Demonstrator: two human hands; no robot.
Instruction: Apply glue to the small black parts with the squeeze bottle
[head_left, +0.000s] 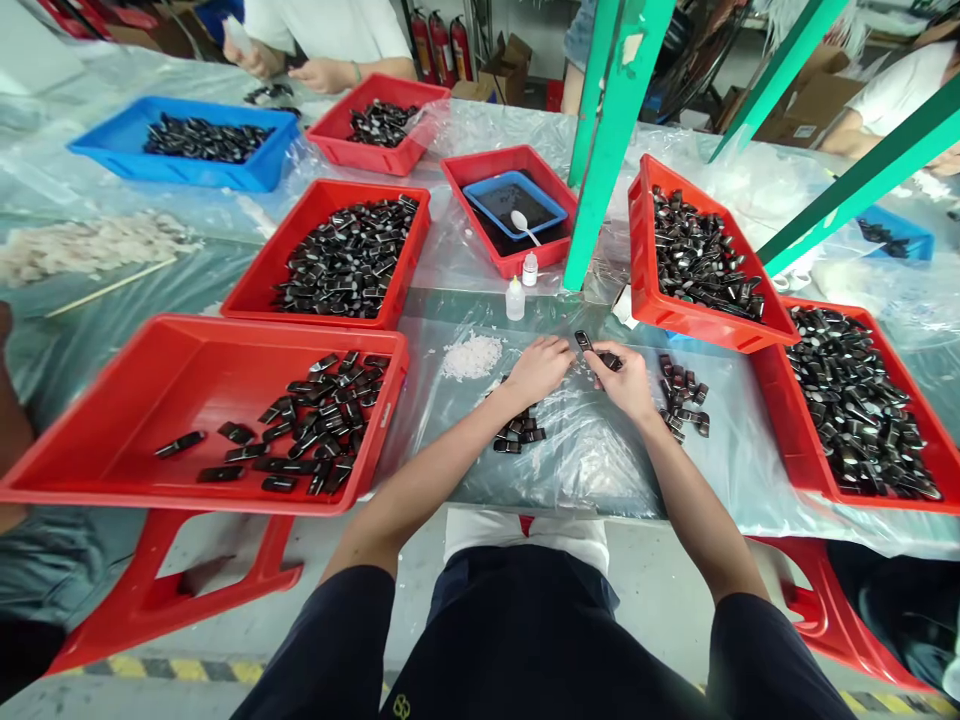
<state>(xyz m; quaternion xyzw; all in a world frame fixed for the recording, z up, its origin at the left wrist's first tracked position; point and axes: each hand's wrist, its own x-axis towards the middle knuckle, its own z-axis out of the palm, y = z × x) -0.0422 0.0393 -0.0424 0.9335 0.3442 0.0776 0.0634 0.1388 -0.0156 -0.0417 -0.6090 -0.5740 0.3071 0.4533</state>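
Observation:
In the head view, my right hand (628, 380) pinches a small glossy black piece (582, 340) between thumb and fingers, its end pointing up and left. Just to its left, my left hand (541, 366) hovers low over the table with fingers curled together; whatever they hold, if anything, is hidden. More black pieces (609, 361) show by the right fingers. Under my left forearm lies a loose group of black pieces (519, 434), and another small group (684, 395) is right of my right hand. A pile of small white bits (471, 356) lies left of my left hand.
Red bins of black pieces stand left (217, 365) and right (772, 420), with a tilted red bin (645, 270) behind. Two small bottles (515, 300) stand before a red bin (517, 262) holding a blue tray and spoon. A green post (600, 150) rises behind. Co-workers sit around.

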